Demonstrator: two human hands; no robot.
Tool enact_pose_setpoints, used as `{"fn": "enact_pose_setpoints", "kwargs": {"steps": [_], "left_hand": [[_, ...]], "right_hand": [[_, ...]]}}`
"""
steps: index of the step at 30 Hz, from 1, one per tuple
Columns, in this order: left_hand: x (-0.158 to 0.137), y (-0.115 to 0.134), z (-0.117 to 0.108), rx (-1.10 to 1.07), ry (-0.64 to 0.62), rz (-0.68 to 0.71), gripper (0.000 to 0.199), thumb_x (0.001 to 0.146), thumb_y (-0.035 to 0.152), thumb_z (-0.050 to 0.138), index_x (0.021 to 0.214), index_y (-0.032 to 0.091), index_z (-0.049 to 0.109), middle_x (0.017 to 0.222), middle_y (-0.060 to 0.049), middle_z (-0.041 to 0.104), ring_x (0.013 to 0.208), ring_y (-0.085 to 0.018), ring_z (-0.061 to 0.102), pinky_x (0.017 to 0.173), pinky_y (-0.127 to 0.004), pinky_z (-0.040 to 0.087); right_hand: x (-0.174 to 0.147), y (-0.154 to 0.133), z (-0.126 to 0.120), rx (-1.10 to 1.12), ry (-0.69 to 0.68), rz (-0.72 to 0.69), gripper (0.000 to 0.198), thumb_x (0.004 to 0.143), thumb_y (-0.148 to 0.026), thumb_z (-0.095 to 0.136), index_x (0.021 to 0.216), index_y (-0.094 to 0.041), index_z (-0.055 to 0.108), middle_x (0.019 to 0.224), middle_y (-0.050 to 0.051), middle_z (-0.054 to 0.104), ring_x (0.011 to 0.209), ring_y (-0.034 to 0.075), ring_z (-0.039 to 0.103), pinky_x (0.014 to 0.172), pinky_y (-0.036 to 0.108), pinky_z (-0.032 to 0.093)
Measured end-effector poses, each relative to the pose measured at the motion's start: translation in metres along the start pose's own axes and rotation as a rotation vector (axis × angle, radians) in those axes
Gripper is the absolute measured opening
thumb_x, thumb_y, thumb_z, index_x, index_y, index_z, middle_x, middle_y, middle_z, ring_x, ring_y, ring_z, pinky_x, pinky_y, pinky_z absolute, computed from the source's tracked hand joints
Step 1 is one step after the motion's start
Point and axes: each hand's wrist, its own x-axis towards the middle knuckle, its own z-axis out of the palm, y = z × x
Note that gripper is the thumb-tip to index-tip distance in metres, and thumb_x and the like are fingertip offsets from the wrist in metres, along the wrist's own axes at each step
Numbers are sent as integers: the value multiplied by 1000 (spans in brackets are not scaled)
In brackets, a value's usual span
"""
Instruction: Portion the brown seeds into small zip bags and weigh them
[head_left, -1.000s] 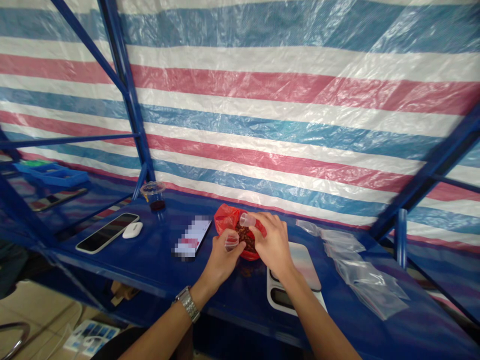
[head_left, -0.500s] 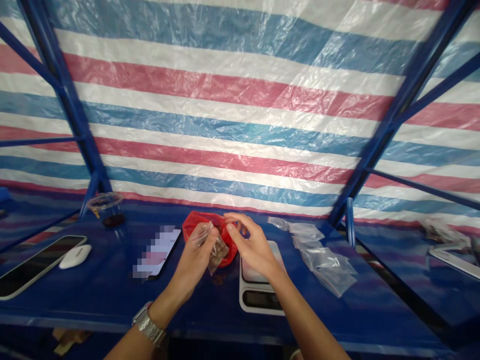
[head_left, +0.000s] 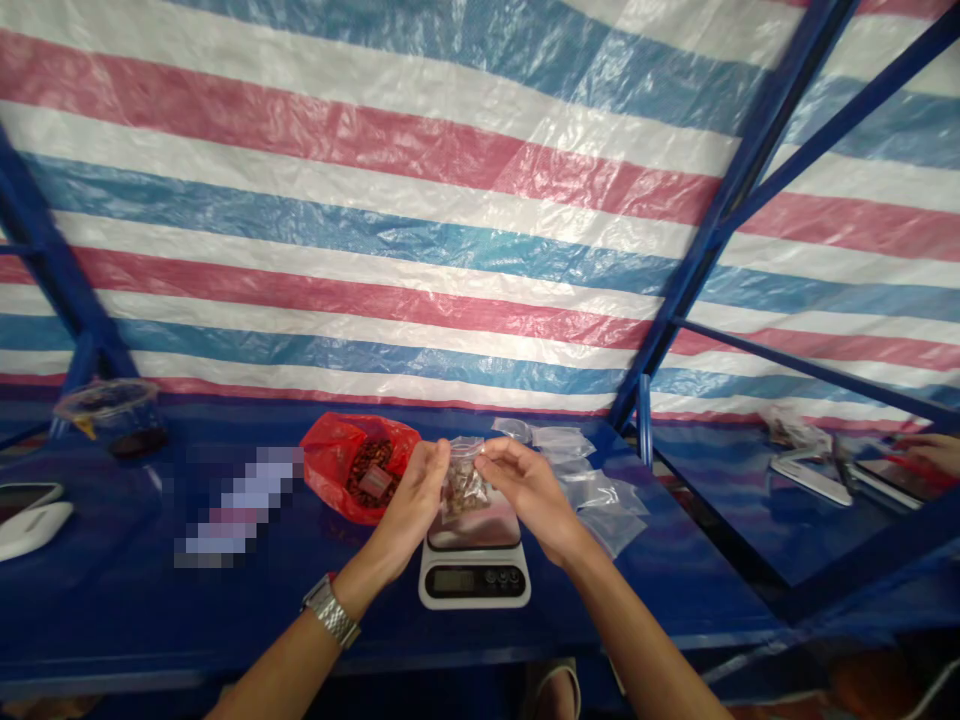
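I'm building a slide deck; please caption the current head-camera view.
Left hand and right hand hold a small clear bag over a digital scale, beside an open red bag.

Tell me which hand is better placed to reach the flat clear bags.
Probably the right hand: the flat clear bags lie on its side, close by. The left hand is farther off, nearer the red bag. Both hands hold the small filled bag, though.

The clear plastic pouch (head_left: 466,490) is now hanging over the white rectangular scale (head_left: 478,560). Right fingers (head_left: 511,458) are now holding it too.
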Motion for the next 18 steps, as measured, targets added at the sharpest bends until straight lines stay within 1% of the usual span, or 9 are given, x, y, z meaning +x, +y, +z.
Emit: {"fn": "enact_pose_setpoints", "kwargs": {"steps": [2, 5, 9, 14, 18], "left_hand": [[1, 1, 7, 42, -9, 30, 52, 91, 75, 57, 95, 23, 58, 87, 0, 65, 84, -19, 67, 78, -32, 57], [2, 3, 14, 169, -22, 94, 45, 92, 65, 59, 92, 21, 63, 89, -1, 66, 87, -19, 67, 81, -31, 57], [-1, 4, 18, 232, -77, 110, 38, 94, 57, 58, 96, 20, 67, 89, -1, 70, 86, -19, 69, 79, -29, 57], [-3, 7, 19, 231, -93, 168, 33, 92, 52, 63, 99, 21, 70, 97, -4, 76, 95, -21, 72, 85, -30, 58], [-1, 8, 16, 243, -48, 186, 32, 89, 53, 67, 92, 21, 71, 86, -2, 74, 84, -20, 71, 76, -29, 58]], "right_hand": [[-3, 4, -11, -2, 40, 15, 34, 81, -52, 82, 95, -23, 71, 94, 0, 72, 91, 19, 68, 88, 33, 53], [-6, 12, -24, -29, 71, 14, 35, 82, -53, 82, 96, -23, 71, 95, 1, 73, 92, 20, 69, 87, 34, 54], [-11, 20, -35, -58, 75, -15, 34, 80, -54, 82, 92, -23, 71, 95, 2, 74, 94, 22, 70, 90, 36, 55], [-14, 18, -36, -65, 50, -36, 33, 82, -52, 81, 93, -23, 71, 98, 3, 75, 96, 21, 70, 94, 37, 55], [-10, 17, -30, -64, 44, -63, 30, 85, -49, 78, 100, -24, 71, 96, 2, 75, 95, 21, 71, 90, 36, 56]]}}
